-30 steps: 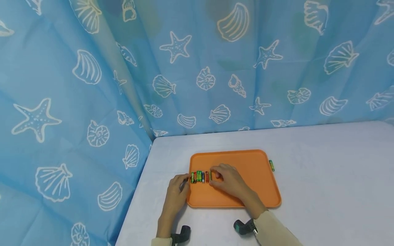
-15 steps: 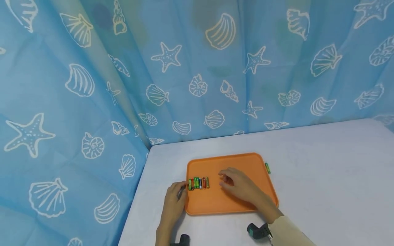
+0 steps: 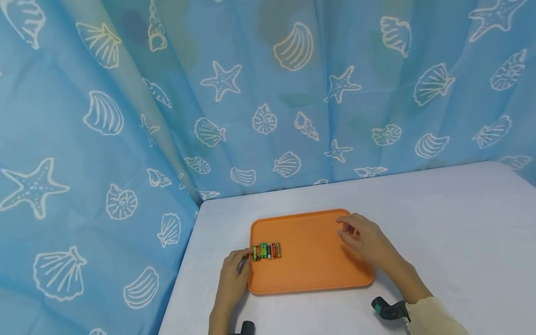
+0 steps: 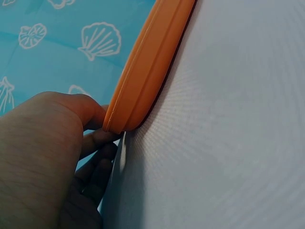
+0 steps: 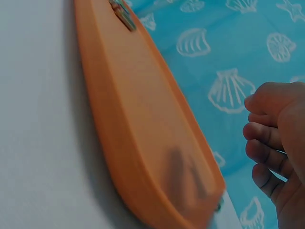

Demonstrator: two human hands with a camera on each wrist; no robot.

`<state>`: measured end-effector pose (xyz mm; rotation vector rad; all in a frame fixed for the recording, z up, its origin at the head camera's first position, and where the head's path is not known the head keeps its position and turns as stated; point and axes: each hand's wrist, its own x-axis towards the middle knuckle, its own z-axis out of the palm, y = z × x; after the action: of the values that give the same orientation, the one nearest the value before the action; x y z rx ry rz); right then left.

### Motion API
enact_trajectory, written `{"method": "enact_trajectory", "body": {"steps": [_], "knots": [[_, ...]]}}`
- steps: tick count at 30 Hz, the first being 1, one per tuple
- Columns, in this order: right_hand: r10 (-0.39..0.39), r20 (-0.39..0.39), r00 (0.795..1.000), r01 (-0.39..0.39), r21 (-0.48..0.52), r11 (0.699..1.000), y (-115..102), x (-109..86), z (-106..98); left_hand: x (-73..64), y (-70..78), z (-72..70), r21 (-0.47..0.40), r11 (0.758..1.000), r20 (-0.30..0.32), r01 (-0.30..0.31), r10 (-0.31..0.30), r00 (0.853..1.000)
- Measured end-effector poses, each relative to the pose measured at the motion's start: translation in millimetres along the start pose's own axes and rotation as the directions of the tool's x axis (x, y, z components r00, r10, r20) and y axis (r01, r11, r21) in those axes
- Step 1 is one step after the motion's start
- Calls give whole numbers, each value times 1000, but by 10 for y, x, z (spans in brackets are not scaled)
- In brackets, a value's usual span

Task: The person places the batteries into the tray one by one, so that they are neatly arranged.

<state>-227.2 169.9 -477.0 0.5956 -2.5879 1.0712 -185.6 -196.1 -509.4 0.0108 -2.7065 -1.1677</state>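
Observation:
On the orange tray (image 3: 310,265), several small batteries (image 3: 264,251) in green, red, blue and gold stand side by side along the left side. My left hand (image 3: 233,274) rests at the tray's left rim, its fingertips right by the row's left end. In the left wrist view, thumb and fingertips meet the orange rim (image 4: 133,81). Above the tray's right side hovers my right hand (image 3: 368,239), holding nothing, fingers loosely bent with a gap to the thumb. A small green piece (image 5: 219,205) peeks out past the tray's corner in the right wrist view.
White cloth (image 3: 452,232) covers the table. Blue curtains with white seashell prints (image 3: 289,116) hang behind and to the left. A dark device (image 3: 389,308) is strapped at my right wrist.
My right hand has left the battery row and moved right across the tray, now covering where a green battery lay on the table. My left hand keeps its place at the rim.

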Motion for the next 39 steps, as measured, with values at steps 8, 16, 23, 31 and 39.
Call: {"method": "enact_trajectory", "body": {"steps": [8,16,23,31,39], "knots": [[24,-86,996,-28,-43,999,237,-56,-171,7,1,3,13,1000,1,3,-3,1000],[155,31,987,-154,-23,988,508,-123,-156,-9,-10,-22,-5,1000,-2,-7,7,1000],[189,106,976,-186,-45,982,670,-172,-127,-11,-23,8,-3,999,-8,-41,41,999],[183,135,974,-175,-70,982,702,-123,-172,-2,-36,45,-7,999,10,-49,49,999],[224,133,965,-218,-58,974,756,-83,-131,-23,-9,-3,-13,999,-4,-48,48,999]]}}
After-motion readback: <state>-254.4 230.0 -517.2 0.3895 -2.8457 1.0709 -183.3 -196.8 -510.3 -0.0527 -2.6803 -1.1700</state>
